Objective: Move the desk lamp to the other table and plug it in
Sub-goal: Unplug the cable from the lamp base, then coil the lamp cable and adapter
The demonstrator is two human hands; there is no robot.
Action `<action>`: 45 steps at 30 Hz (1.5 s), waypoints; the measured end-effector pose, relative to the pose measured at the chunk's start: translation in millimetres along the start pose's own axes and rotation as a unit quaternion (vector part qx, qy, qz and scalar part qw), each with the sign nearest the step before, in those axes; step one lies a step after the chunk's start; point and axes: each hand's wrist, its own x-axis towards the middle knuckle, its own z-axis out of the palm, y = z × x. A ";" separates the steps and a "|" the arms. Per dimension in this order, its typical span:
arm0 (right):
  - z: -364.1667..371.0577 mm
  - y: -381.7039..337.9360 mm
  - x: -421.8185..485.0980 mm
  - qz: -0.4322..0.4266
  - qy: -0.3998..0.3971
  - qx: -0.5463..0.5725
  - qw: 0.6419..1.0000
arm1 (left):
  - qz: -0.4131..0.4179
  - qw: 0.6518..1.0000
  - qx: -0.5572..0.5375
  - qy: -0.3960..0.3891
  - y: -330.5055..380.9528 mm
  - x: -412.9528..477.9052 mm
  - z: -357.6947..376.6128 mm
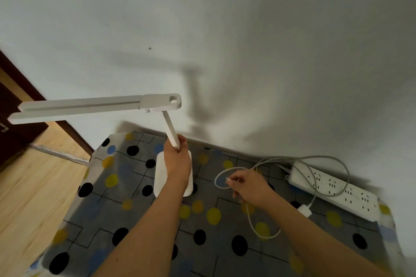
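A white desk lamp [96, 107] with a long flat head pointing left stands over the table, its white base [161, 173] on or just above the cloth. My left hand [177, 159] is wrapped around the lower part of the lamp's stem. My right hand [249, 186] pinches the small connector end of a thin white cable [254, 225], which loops across the cloth. A small white plug adapter [305, 211] lies right of my forearm. A white power strip [335, 189] lies at the table's right by the wall.
The table [108, 216] wears a grey cloth with black, yellow and blue dots and stands against a white wall. A grey cord [322, 159] curls over the power strip. Wooden floor and a dark door frame [13, 78] are at the left.
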 end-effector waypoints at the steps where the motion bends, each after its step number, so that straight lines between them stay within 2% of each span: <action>1: -0.9 2.2 0.1 0.004 -0.001 0.002 1.000 | 0.000 1.000 0.002 0.005 -2.0 3.0 3.0; 8: -2.2 5.4 6.2 0.026 0.004 0.051 0.998 | -0.004 1.000 0.007 0.028 -16.7 12.2 16.7; 21: 1.1 16.3 1.5 0.055 -0.023 0.114 0.992 | -0.019 0.999 0.032 0.013 -31.2 8.4 14.9; 23: -2.1 21.2 -0.5 0.054 -0.022 0.112 0.992 | -0.014 0.998 0.041 0.041 -31.5 2.8 15.5; 25: -6.4 27.1 -1.8 0.046 -0.013 0.100 0.994 | 0.006 0.991 0.068 0.117 -34.3 -11.5 16.5; 27: -13.3 35.0 -3.9 0.044 0.020 0.090 0.995 | 0.061 0.976 0.102 0.183 -37.9 -30.3 19.7; 28: -18.5 40.3 -5.2 0.049 0.044 0.092 0.994 | 0.096 0.971 0.114 0.186 -38.0 -39.0 22.6; 31: -38.6 57.9 -10.9 0.090 0.126 0.131 0.979 | 0.211 0.961 0.156 0.090 -33.9 -56.3 37.7; 33: -52.5 72.9 -18.0 0.110 0.181 0.138 0.967 | 0.251 0.947 0.198 -0.029 -30.3 -68.2 56.2; 35: -62.5 87.4 -25.4 0.117 0.224 0.133 0.958 | 0.251 0.918 0.253 -0.173 -31.4 -82.9 78.4; 37: -70.0 101.7 -34.2 0.133 0.259 0.150 0.945 | 0.238 0.850 0.337 -0.327 -40.1 -99.1 104.2; 39: -76.0 116.6 -42.6 0.150 0.279 0.148 0.937 | 0.236 0.769 0.411 -0.429 -51.8 -116.4 127.0; 40: -76.6 121.6 -44.8 0.152 0.279 0.146 0.937 | 0.236 0.749 0.427 -0.449 -57.1 -122.2 133.6; 45: -84.1 151.8 -60.0 0.141 0.282 0.143 0.938 | 0.234 0.715 0.465 -0.467 -76.9 -146.2 164.4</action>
